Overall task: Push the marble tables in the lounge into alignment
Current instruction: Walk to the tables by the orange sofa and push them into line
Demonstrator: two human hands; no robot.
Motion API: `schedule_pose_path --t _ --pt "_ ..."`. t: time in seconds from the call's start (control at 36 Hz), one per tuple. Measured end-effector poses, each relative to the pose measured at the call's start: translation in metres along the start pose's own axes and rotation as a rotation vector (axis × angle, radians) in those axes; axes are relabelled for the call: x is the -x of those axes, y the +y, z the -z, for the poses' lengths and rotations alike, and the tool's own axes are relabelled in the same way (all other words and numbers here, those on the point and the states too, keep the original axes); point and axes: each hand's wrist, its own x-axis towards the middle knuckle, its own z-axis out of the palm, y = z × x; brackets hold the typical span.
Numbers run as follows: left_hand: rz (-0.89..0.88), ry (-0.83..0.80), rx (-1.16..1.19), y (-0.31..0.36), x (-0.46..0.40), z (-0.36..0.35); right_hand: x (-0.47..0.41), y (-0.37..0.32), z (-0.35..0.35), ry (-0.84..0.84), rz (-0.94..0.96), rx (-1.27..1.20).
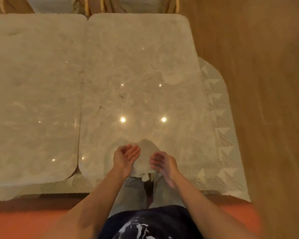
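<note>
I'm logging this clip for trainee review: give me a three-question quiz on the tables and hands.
1. True or false: the left hand grips a table edge.
2. Which marble table's near edge sits closer to the person: A) left table B) right table?
3. What lies under the tables?

Key: 1 false, both hands hover open, the right hand too; 2 A; 3 a patterned rug.

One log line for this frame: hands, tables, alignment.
left hand: open, empty | right hand: open, empty | left table, right table: side by side, thin seam | near edges: uneven | rug: beneath
</note>
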Motion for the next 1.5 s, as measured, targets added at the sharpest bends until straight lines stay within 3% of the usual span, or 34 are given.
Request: schedule_pose_path --t 0.22,0.36,0.47,0.61,0.97,1.5 --pt "0.030 0.096 -0.074 -0.035 0.019 0.052 0.002 0.057 -0.003 0.144 -0.157 0.091" --pt "0.095 0.208 0.045 -0.050 0.022 0.079 -0.007 0.076 0.013 0.125 -0.145 0.098" --pt "0.011 0.118 0.253 -0.039 0.017 0.086 -0.024 0.075 0.021 0.032 -0.110 -0.199" --pt "0.012 0.099 0.503 -0.022 0.005 0.091 -0.036 0.062 0.025 0.063 -0.050 -0.487" --pt "0.035 -0.041 0.501 -0.025 -0.001 0.114 -0.028 0.064 0.004 0.182 0.029 -0.448" --pt "0.077 -0.036 0.511 -0.023 -0.005 0.118 -0.027 0.064 0.007 0.169 0.004 -0.435"
